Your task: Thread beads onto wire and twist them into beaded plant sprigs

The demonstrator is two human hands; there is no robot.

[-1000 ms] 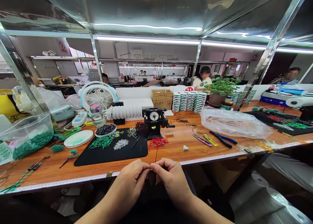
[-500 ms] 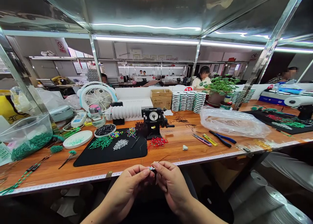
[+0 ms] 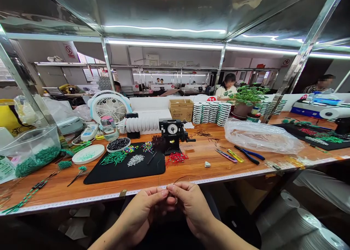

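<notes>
My left hand (image 3: pixel 153 204) and my right hand (image 3: pixel 188 202) meet at the table's front edge, fingertips pinched close together. A thin dark cord (image 3: pixel 182 178) curves up from my right fingertips. Whatever sits between my left fingers is too small and covered to make out. Beyond my hands lies a black mat (image 3: pixel 109 175) with green pieces (image 3: pixel 113 158), small silvery pieces (image 3: pixel 135 160) and colourful beads (image 3: pixel 148 147). Red pieces (image 3: pixel 177 157) lie beside it, in front of a black machine with a dial (image 3: pixel 172 129).
On the right are blue-handled pliers (image 3: pixel 250 156), a yellow cutter (image 3: pixel 235 155), scissors (image 3: pixel 226 155) and a plastic bag (image 3: pixel 262 137). A white dish (image 3: pixel 88 154) and a fan (image 3: pixel 111 108) stand left. A person (image 3: pixel 228 86) sits beyond the partition.
The fingertips have shifted slightly and closed over the small red and green bit that showed between them. The view has moved a little.
</notes>
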